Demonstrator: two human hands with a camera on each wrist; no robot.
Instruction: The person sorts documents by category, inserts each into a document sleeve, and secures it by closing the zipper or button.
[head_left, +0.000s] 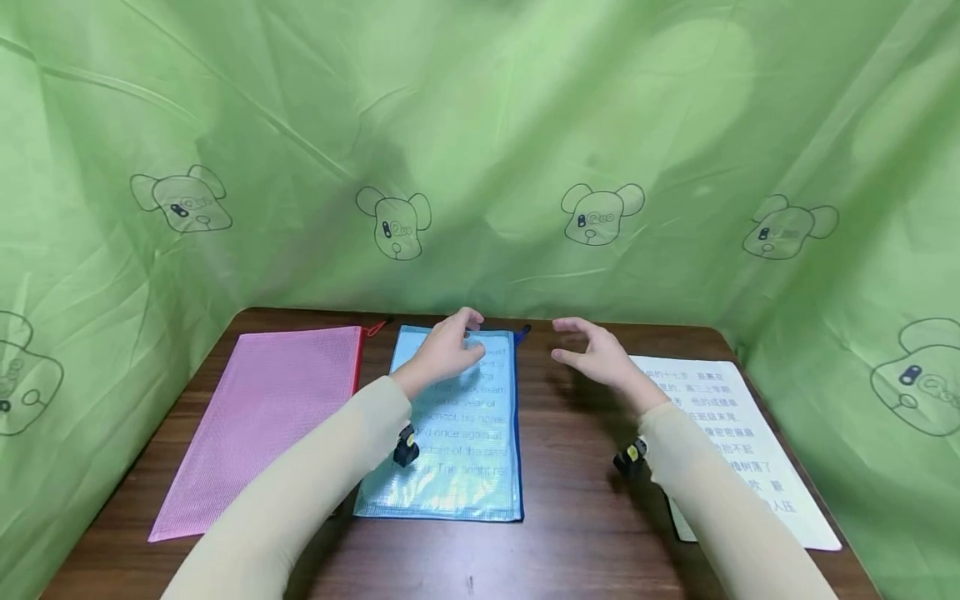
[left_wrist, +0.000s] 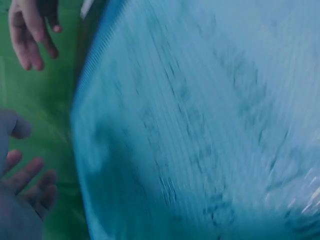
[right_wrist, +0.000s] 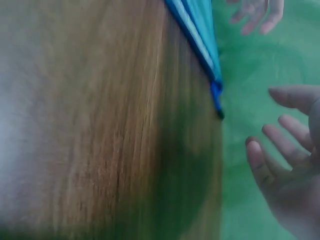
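A blue mesh zip pouch [head_left: 465, 450] [left_wrist: 200, 125] with a printed sheet inside lies flat at the middle of the brown table [head_left: 585, 517]. My left hand [head_left: 450, 346] [left_wrist: 22, 185] hovers over the pouch's far end with its fingers spread and holds nothing. My right hand [head_left: 592, 350] [right_wrist: 285, 165] is raised over bare wood just right of the pouch's far corner, fingers loosely curved and empty. The pouch's blue zipper pull [head_left: 522, 333] [right_wrist: 218, 107] sticks out at that corner, between the two hands.
A pink mesh pouch [head_left: 262, 425] lies to the left of the blue one. A white sheet with printed text [head_left: 742, 450] lies at the right, partly under my right forearm. Green cloth with bear drawings [head_left: 480, 150] walls in the table on three sides.
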